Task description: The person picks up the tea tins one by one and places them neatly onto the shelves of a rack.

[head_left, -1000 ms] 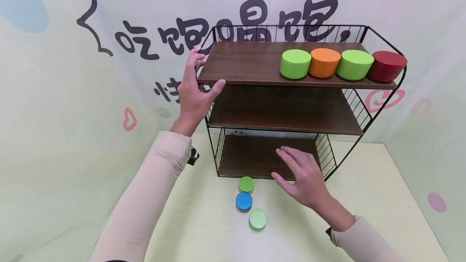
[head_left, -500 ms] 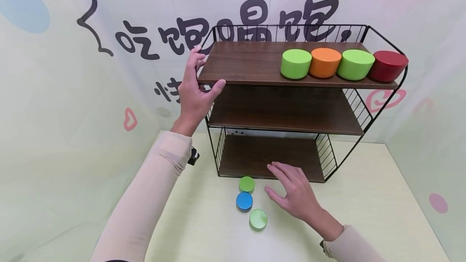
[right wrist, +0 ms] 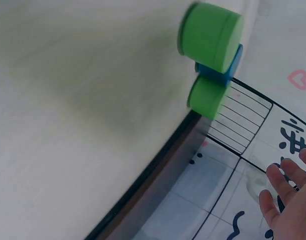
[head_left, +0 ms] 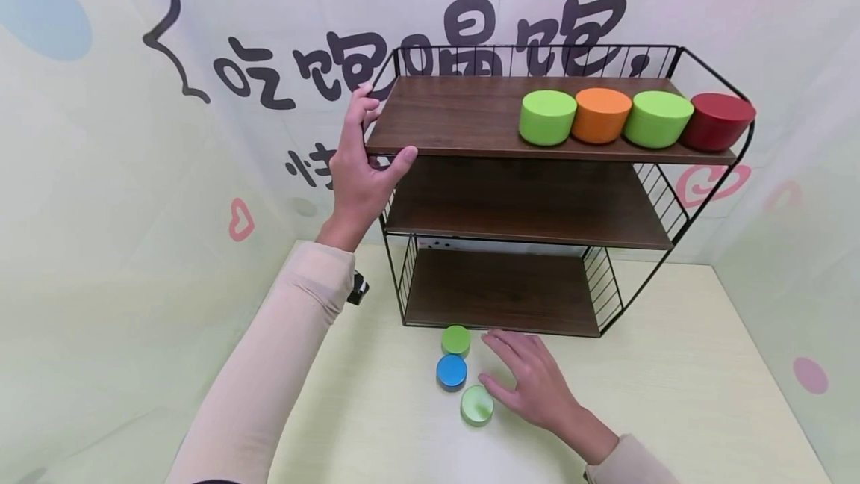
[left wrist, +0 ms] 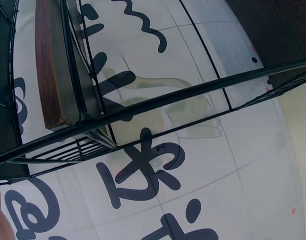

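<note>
At the upper left corner of a three-tier wire rack with dark wooden boards [head_left: 457, 114], my left hand [head_left: 359, 170] grips the top tier, thumb on the board's front edge and fingers around the side. Only a sliver of that hand [left wrist: 2, 217] shows in the left wrist view. My right hand [head_left: 527, 383] hovers over the table with fingers spread, holding nothing. Its thumb is close to a pale green round container [head_left: 477, 405]. A blue round container [head_left: 452, 372] and a green one [head_left: 456, 340] stand just beyond, in a line toward the rack.
On the top tier's right side stand two light green containers [head_left: 547, 118] [head_left: 658, 119], an orange one [head_left: 601, 116] between them, and a dark red one [head_left: 717, 122] at the end. A printed cloth [head_left: 269, 13] hangs behind. The rack stands on a pale table [head_left: 672, 364].
My right hand has come down and left, from in front of the bottom tier to beside the pale green container. The left hand has stayed on the rack.
</note>
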`<state>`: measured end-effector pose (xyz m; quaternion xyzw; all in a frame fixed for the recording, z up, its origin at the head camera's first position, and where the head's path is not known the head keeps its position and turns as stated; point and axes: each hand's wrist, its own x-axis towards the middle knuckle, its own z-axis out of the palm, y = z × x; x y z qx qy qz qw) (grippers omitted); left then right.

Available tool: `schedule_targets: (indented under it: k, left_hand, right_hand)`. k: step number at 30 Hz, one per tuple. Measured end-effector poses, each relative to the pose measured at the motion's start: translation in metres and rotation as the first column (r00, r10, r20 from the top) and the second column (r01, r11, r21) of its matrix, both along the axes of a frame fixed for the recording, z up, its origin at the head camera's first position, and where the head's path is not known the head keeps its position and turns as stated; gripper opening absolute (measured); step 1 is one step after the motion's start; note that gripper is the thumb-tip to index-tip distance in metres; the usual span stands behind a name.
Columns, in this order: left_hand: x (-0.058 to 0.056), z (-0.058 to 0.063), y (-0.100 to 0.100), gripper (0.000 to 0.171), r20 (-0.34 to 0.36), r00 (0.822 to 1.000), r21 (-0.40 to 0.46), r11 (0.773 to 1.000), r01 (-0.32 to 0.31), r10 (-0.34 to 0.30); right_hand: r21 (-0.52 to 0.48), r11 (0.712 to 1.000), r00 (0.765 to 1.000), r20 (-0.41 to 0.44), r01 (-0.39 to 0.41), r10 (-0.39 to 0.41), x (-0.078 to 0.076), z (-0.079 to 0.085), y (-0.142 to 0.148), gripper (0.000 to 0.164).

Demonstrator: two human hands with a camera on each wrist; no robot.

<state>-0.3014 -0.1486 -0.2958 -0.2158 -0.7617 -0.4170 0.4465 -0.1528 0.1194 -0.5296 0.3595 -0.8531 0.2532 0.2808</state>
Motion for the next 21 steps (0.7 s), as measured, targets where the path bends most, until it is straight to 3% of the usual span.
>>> schedule_targets:
  k: [9,21]
  left_hand:
    - [-0.003,-0.001,-0.001,0.07,-0.013,1.0,-0.033,0.999,-0.007,0.007]
    - [-0.001,0.0,0.001,0.071,0.003,1.0,0.002,1.0,-0.006,0.006]
  right_hand:
    - [0.019,0.999,0.998,0.065,-0.026,0.025,0.008,-0.022,-0.003,0.054]
    - [0.084,0.995,0.993,0.114,-0.048,0.038,0.02,-0.047,-0.009,0.058]
